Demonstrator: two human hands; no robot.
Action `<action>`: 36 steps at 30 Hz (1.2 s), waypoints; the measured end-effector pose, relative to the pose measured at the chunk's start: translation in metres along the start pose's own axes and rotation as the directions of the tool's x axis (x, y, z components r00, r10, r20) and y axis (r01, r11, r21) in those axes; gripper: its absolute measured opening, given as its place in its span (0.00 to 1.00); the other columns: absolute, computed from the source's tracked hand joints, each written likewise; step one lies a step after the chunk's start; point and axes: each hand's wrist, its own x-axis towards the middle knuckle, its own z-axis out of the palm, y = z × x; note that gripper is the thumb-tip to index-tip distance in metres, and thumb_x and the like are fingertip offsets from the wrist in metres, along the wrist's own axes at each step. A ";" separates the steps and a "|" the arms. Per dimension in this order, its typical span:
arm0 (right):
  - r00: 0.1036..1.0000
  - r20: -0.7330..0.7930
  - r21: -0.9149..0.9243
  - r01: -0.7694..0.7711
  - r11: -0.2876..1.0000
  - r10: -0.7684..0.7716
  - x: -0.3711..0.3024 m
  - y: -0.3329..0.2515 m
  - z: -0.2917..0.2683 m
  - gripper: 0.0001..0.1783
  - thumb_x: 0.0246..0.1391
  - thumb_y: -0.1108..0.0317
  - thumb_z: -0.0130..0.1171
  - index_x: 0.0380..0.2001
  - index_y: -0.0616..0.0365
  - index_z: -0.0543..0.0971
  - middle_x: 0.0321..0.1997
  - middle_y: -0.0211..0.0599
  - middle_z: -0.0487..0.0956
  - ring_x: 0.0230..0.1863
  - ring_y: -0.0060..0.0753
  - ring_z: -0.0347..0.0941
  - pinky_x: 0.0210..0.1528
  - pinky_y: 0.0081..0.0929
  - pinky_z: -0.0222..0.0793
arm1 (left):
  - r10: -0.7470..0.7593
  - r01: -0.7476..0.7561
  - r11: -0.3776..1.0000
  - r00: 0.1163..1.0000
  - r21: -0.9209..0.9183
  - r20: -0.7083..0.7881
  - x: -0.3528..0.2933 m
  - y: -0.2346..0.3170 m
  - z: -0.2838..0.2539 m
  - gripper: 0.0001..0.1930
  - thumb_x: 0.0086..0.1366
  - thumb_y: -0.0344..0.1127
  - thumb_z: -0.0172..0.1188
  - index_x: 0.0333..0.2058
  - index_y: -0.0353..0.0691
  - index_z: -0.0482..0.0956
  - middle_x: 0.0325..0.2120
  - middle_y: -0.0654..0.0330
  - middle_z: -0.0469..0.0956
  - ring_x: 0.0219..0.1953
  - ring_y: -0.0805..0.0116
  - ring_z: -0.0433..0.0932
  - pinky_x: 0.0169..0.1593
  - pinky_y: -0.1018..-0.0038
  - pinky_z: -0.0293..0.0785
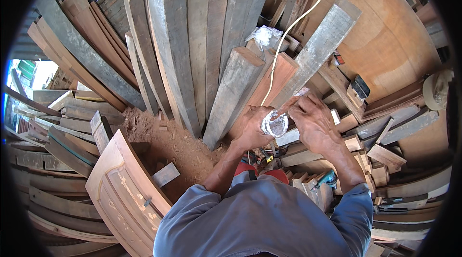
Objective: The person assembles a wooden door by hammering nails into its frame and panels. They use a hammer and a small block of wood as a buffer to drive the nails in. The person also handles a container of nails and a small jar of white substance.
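Observation:
My left hand [251, 127] is wrapped around a small round container [275, 126] with a whitish, smeared rim and pale matter inside. Its open top faces up toward me. Just above it, my right hand [315, 121] pinches a thin, flat reddish-brown strip [285, 107], which slants down across the container's far rim. A pale smear [302, 92] shows at the strip's upper end. Whether the strip is wood or a blade, I cannot tell. At my lower left leans a carved wooden panel [127, 187] with several light patches on its face.
Tall grey boards [180, 40] stand ahead, with a thick plank [233, 91] leaning nearer. A pale cord [288, 28] hangs down behind my hands. Sawdust [185, 153] covers the floor. Stacked timber [62, 160] lies left; a teal tool [328, 179] rests among wood blocks at right.

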 end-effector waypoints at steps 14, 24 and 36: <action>0.985 0.131 0.272 -0.148 0.951 0.116 -0.011 -0.001 0.004 0.12 0.57 0.73 0.62 0.45 0.57 0.81 0.47 0.49 0.81 0.50 0.59 0.78 0.53 0.52 0.75 | -0.067 0.069 0.997 0.996 0.039 -0.061 0.003 0.012 0.003 0.24 0.47 0.36 0.79 0.44 0.42 0.83 0.38 0.54 0.84 0.45 0.49 0.82 0.53 0.56 0.73; 1.000 -0.014 0.083 -0.026 0.996 0.027 -0.018 -0.035 -0.002 0.10 0.48 0.70 0.66 0.34 0.62 0.80 0.41 0.47 0.78 0.46 0.52 0.77 0.44 0.48 0.78 | 0.141 -0.116 0.989 0.938 0.095 -0.316 0.005 0.003 0.003 0.20 0.47 0.36 0.78 0.38 0.46 0.81 0.37 0.60 0.80 0.44 0.56 0.77 0.50 0.58 0.63; 0.983 -0.087 0.409 -0.112 0.905 0.161 -0.029 -0.055 0.029 0.07 0.54 0.72 0.64 0.35 0.62 0.80 0.37 0.54 0.81 0.40 0.60 0.79 0.42 0.53 0.76 | 0.286 -0.199 0.946 0.882 0.255 -0.374 0.013 0.006 0.006 0.28 0.48 0.37 0.83 0.45 0.47 0.76 0.37 0.60 0.77 0.41 0.56 0.76 0.47 0.58 0.64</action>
